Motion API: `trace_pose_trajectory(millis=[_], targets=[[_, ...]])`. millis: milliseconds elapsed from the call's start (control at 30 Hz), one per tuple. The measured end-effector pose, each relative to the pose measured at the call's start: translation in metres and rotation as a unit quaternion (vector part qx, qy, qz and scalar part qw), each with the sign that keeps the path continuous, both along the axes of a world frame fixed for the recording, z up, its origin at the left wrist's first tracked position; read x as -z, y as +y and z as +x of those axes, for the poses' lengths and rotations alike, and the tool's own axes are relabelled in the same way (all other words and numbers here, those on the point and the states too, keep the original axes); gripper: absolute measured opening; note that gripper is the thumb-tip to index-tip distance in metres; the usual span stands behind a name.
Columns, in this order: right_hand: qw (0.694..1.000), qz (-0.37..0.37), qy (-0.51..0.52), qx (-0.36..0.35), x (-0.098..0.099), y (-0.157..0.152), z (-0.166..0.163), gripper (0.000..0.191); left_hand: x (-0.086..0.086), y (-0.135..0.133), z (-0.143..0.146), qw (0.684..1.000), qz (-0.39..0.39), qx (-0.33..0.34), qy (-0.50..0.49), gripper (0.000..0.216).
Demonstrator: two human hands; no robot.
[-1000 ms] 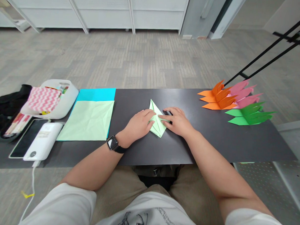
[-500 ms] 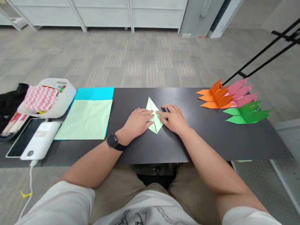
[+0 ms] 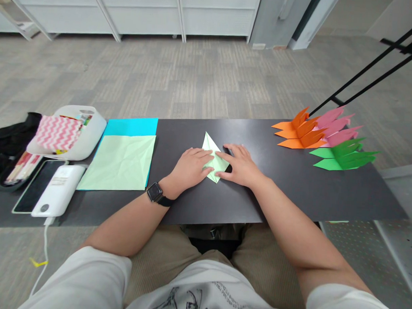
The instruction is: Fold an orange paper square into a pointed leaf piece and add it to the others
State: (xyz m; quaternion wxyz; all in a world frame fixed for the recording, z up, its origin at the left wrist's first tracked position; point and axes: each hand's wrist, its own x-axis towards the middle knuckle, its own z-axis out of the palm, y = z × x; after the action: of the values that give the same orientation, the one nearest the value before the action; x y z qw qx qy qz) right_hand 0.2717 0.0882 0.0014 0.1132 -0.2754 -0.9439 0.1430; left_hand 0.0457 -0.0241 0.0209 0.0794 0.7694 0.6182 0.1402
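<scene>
A light green folded paper (image 3: 211,143) lies on the dark table, its narrow point facing away from me and crease lines showing. My left hand (image 3: 189,167), with a black watch on the wrist, rests its outstretched fingers over the paper's left side. From the right, my right hand (image 3: 242,165) touches the paper with thumb and fingers apart, by a flap on that side. Both hands cover part of the paper. Left of them lies a creased light green sheet (image 3: 118,162) on top of a blue sheet (image 3: 130,127).
At the right stand orange (image 3: 300,130), pink (image 3: 339,126) and green (image 3: 344,155) paper petal shapes. On the left are a white basket (image 3: 96,136) with a pink zigzag cloth, a phone (image 3: 37,188), a white power bank (image 3: 58,190) with a cable, and a black bag (image 3: 15,135).
My right thumb and fingers have spread wider apart. The right side of the folded paper looks wider, as if its flap has opened outward. My left hand stays put.
</scene>
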Motion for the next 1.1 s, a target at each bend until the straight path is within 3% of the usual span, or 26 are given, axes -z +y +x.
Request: trace_pose_trajectory(millis=[533,600,733,867,967,1100], targets=[[0.998,-0.027,-0.045,-0.018,-0.002,-0.008,0.002,0.105,-0.001,0.001,0.001,1.000,-0.003,0.010,-0.001,0.042],[0.999,-0.030,-0.020,-0.004,-0.003,-0.008,0.000,0.097,-0.001,0.001,0.001,1.000,-0.005,0.008,0.002,0.042],[0.995,-0.032,0.052,0.074,-0.001,-0.001,-0.008,0.060,0.001,0.001,0.001,1.000,-0.001,0.005,0.005,0.042],[0.994,-0.017,0.057,0.096,0.002,0.007,-0.013,0.052,0.001,0.002,0.000,1.000,-0.004,0.005,0.002,0.042],[0.995,-0.024,0.055,0.074,0.002,0.008,-0.010,0.058,0.001,0.002,0.000,1.000,-0.005,0.004,0.002,0.043],[0.998,-0.034,0.030,0.039,0.004,0.001,-0.004,0.082,0.002,0.002,-0.001,1.000,-0.002,0.008,0.000,0.042]])
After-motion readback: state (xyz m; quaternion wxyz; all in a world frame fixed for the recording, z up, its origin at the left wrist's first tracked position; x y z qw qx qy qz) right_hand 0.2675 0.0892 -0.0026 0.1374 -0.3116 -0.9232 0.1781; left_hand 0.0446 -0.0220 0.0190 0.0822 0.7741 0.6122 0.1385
